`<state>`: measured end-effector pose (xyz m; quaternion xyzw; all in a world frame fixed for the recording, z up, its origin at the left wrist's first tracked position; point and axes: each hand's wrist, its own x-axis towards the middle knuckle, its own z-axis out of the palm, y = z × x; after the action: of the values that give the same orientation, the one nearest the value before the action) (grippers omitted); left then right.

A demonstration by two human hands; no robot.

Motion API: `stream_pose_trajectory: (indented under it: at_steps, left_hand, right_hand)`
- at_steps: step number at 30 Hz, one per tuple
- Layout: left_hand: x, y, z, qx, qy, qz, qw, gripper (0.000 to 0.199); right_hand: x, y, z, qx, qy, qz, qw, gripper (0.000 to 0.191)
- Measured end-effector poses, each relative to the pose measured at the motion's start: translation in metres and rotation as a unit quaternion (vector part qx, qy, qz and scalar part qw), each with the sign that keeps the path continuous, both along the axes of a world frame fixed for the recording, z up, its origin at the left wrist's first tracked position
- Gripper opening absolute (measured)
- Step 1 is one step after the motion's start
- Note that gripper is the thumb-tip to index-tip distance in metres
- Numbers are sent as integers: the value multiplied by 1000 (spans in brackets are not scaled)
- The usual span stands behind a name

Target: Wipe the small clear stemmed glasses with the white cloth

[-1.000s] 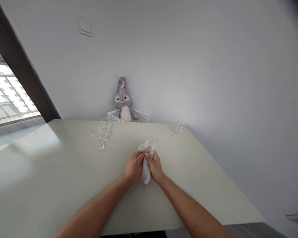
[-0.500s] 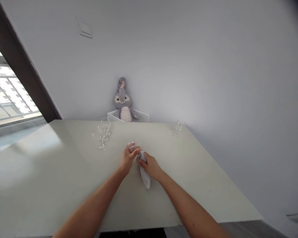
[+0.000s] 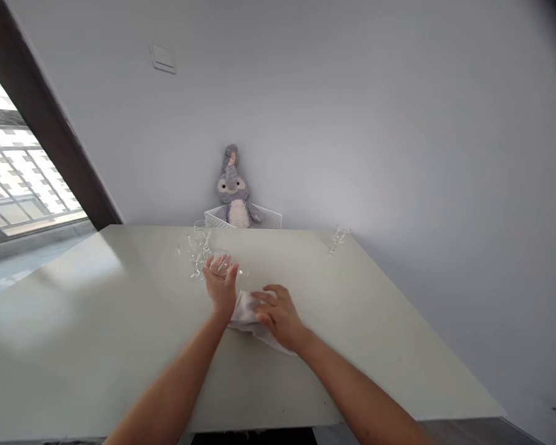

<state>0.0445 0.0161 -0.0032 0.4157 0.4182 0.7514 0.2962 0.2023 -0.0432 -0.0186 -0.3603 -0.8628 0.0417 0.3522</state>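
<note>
My left hand is wrapped around the bowl of a clear stemmed glass. The glass is tilted, with its foot pointing to the right. Below it, a pale cloth lies loosely spread on the table. Over the cloth's right part is my right hand, fingers apart and a little blurred; whether its fingertips touch the fabric I cannot tell. Close behind my left hand, other stemmed glasses stand in a group, partly overlapping one another.
Another stemmed glass stands by the far right corner of the pale table. Beyond the far edge, a grey plush toy sits in a white perforated basket against the wall. A window is at the left.
My left hand has carried the glass left, towards the grouped glasses, and away from the cloth. My right hand has loosened its hold, and the bunched cloth has spread out on the table.
</note>
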Motion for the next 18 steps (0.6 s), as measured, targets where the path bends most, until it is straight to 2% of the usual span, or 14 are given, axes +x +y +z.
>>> stream_pose_trajectory:
  at_steps: [2, 4, 7, 9, 11, 13, 16, 17, 18]
  left_hand:
    - [7, -8, 0, 37, 47, -17, 998, 55]
    - [18, -19, -6, 61, 109, -56, 991, 57]
    - [33, -35, -18, 83, 213, -136, 964, 61]
    - [38, -41, -25, 89, 291, -171, 937, 66]
    - [39, -42, -27, 74, 366, -177, 911, 71]
    - [38, -38, -28, 34, 415, -158, 895, 69]
    - [36, -31, -29, -44, 446, -126, 885, 55]
    - [36, -29, -30, -67, 446, -117, 885, 51]
    - [36, -27, -31, -86, 445, -111, 884, 47]
  right_hand:
    - [4, 2, 3, -8, 78, -78, 994, 22]
    - [5, 4, 4, -29, 133, -106, 985, 22]
    - [1, 7, 1, -93, 175, -49, 979, 30]
    - [1, 12, -4, -129, 196, -21, 972, 26]
    - [8, 24, -9, -147, 231, -52, 960, 20]
    - [27, 43, -14, -168, 291, -143, 931, 20]
    - [72, 76, -18, -209, 397, -297, 843, 23]
    - [88, 85, -18, -214, 423, -330, 816, 22]
    - [105, 93, -17, -212, 437, -348, 802, 22]
